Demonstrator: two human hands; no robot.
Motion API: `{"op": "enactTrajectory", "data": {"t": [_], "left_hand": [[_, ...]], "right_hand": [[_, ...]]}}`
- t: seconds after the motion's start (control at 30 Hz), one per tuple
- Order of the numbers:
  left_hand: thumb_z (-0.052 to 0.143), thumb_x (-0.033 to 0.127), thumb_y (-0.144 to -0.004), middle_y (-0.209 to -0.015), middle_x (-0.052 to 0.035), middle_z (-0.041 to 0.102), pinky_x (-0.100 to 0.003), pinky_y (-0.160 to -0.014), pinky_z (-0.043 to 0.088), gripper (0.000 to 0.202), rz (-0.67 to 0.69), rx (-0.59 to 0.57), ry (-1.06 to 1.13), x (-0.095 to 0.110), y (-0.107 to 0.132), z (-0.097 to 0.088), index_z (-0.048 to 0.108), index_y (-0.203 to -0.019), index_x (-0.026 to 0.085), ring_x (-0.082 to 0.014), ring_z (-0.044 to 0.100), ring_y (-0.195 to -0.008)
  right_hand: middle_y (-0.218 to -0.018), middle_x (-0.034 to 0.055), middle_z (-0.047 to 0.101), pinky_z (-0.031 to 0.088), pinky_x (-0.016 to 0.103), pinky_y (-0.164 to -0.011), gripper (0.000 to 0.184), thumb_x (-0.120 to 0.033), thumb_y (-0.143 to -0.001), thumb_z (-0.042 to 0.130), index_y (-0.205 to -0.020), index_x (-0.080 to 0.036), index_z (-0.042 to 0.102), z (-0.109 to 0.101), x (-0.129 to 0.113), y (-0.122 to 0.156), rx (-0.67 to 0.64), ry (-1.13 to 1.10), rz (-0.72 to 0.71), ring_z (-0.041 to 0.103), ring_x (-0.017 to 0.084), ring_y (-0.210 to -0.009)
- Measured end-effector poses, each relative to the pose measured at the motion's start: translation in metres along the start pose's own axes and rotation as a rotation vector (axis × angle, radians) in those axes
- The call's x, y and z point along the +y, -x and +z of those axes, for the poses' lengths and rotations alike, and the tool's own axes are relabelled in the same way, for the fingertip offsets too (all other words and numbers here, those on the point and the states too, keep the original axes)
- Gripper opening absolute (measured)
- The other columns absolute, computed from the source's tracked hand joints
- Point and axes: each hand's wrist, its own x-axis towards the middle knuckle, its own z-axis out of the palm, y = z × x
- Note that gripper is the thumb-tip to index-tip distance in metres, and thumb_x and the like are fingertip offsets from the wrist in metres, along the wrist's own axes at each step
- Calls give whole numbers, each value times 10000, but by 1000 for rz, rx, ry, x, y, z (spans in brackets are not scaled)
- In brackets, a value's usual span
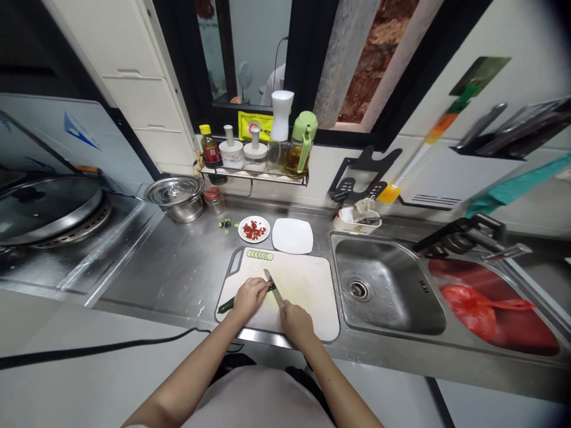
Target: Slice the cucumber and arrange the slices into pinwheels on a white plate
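Note:
A white cutting board point(307, 285) with a grey rim lies on the steel counter in front of me. My left hand point(250, 296) is closed over a dark green cucumber point(226, 306), whose uncut end sticks out to the left. In my right hand point(297, 324) is the handle of a knife point(273, 284); its blade stands at the cucumber's right end, close to my left fingertips. Toward the board's far edge, a row of overlapping cucumber slices point(259, 255) is laid out. Part of the cucumber is hidden beneath my left hand.
Behind the board stand a small plate of chopped red pieces point(254, 229) and a white square plate point(292, 236). Green scraps point(226, 223) lie beside a lidded steel pot point(176, 199). A sink point(388, 285) borders the board's right; a red bag point(468, 309) sits in the second basin.

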Motion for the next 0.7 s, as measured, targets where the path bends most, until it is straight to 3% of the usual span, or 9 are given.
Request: {"op": "enactTrajectory", "data": {"t": [0.47,0.7], "left_hand": [[500,251,-933,-960,-44,695,-308,-837,483,223,7,7,-22,0,0,0,709,-1011,239,-174,595,-932],[496,260,-935,-978,-44,693,-312,-848,481,221,10,4,-40,0,0,-1,708,-991,234,-175,594,-937]], "right_hand": [[-1032,160,701,453,313,-789,338,-198,-959,326,-1165,-119,582,-13,-18,-27,66,-20,-48,657,245,-1019],[-1033,155,704,452,302,-786,353,-200,-961,316,-1175,-121,586,-15,-20,-28,84,-39,-51,659,231,-1012]]}}
